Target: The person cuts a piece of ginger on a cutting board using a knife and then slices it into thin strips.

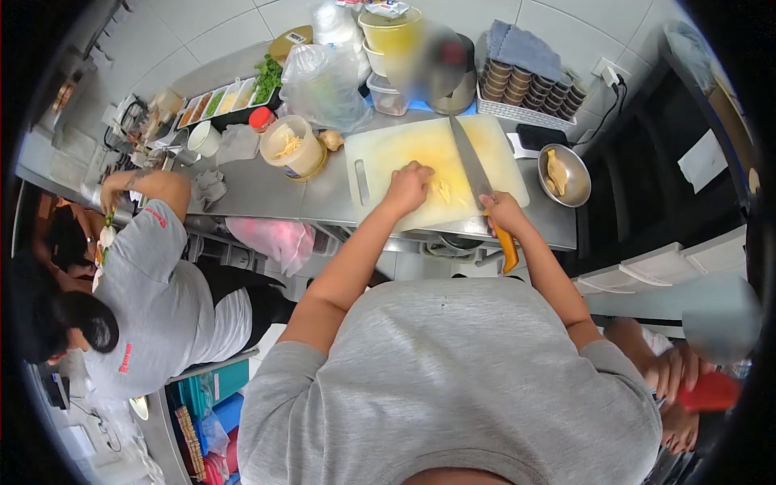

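A white cutting board is laid on the steel counter, stained yellow across its middle. A small pale yellow piece of food is pressed onto the near part of the board by the left hand, whose fingers are curled down over it. A large knife is gripped by the right hand, which is closed around the orange handle; the blade is laid across the board just right of the food, its tip pointed toward the far edge.

To the right of the board, a round metal bowl is seen with more pale pieces inside. To the left, a tub with yellowish strips is set beside a red-lidded jar and a white cup. At the far side, a clear plastic bag, stacked containers and a rack of small cups are ranged against the tiled wall.

At the left, a co-worker in a grey shirt is bent over the counter's end. At the near right, a red object is held by another person's hand.
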Motion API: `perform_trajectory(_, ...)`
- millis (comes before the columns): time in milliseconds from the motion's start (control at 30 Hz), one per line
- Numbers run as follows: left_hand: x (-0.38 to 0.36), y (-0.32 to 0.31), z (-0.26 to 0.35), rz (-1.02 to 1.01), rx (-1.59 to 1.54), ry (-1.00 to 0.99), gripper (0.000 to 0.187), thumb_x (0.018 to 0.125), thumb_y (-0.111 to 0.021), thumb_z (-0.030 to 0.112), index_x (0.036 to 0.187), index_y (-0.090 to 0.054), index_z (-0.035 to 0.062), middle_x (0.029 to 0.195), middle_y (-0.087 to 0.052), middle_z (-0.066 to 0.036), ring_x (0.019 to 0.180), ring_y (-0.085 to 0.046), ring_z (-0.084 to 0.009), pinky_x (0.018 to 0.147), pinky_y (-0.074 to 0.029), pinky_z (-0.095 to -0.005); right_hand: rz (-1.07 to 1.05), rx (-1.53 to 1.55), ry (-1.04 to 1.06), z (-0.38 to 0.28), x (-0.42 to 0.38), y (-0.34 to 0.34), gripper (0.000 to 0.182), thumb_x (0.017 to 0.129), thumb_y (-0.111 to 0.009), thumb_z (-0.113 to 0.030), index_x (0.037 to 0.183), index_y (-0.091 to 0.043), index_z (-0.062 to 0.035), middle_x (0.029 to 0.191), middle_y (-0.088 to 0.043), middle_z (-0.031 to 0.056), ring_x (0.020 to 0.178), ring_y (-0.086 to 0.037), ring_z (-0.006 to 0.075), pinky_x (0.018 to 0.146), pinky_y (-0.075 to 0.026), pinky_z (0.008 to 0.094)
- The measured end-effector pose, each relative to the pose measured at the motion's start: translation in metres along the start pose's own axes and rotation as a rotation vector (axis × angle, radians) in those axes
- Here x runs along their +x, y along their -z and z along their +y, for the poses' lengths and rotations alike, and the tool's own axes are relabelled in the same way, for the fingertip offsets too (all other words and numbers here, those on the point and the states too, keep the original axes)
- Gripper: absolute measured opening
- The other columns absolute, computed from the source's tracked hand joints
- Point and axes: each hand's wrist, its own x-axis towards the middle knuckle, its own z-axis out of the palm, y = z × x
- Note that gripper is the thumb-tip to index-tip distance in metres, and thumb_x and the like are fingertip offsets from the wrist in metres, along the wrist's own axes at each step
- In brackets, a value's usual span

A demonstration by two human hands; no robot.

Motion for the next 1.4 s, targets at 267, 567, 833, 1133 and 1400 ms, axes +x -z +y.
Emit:
perform_trajectory(267,0.005,0.021,0.02,0.273,-0.086,-0.125,0.035,0.073,-0.06,0.003,0.108,-0.062,0.009,0.105,-0.058,-0.012,0.099,-0.054,-0.0299,0.087,-0.039,-0.0418,0.348,-0.771,0.365,-0.016,-0.032,-0.021,0.028,0.08,-0.061,-0.026,0.094,-0.051,-0.0028,0.067,-0.062,0.0156,0.062,-0.063,0.0336,0.061,-0.05,0.044)
perform_trajectory(567,-0.016,0.034,0.043,0.078,0.048,-0.413,0.027,0.068,-0.054,-0.004,0.085,-0.067,0.0123,0.093,-0.062,-0.001,0.095,-0.055,-0.0221,0.086,-0.034,-0.0378,0.339,-0.68,0.587,-0.018,-0.043,-0.041,0.034,0.069,-0.07,-0.015,0.092,-0.047,-0.0065,0.081,-0.059,0.0161,0.072,-0.062,0.0342,0.064,-0.05,0.0431)
perform_trajectory(833,-0.026,0.025,0.042,0.032,0.141,-0.354,0.029,0.07,-0.054,-0.002,0.092,-0.068,0.0119,0.098,-0.063,0.0,0.099,-0.055,-0.0202,0.089,-0.032,-0.0397,0.302,-0.693,0.595,-0.023,-0.042,-0.051,0.036,0.068,-0.07,-0.014,0.093,-0.045,-0.0059,0.078,-0.059,0.016,0.071,-0.062,0.0343,0.064,-0.05,0.0425)
perform_trajectory(1133,-0.028,0.033,0.059,0.211,0.436,-0.28,0.043,0.072,-0.056,0.001,0.114,-0.061,0.0081,0.125,-0.049,-0.015,0.12,-0.045,-0.0293,0.101,-0.025,-0.0505,0.25,-0.501,0.61,-0.011,-0.059,-0.042,0.029,0.077,-0.065,-0.018,0.096,-0.048,-0.0051,0.081,-0.06,0.0204,0.075,-0.061,0.0384,0.066,-0.049,0.0463)
perform_trajectory(1400,-0.034,0.006,0.06,0.314,0.12,-0.293,0.022,0.073,-0.062,0.008,0.095,-0.064,0.0084,0.101,-0.056,-0.009,0.1,-0.05,-0.0276,0.09,-0.031,-0.0452,0.322,-0.542,0.282,0.0,-0.081,0.006,0.023,0.09,-0.051,-0.023,0.1,-0.049,-0.0022,0.073,-0.063,0.0233,0.072,-0.061,0.0421,0.065,-0.048,0.0508)
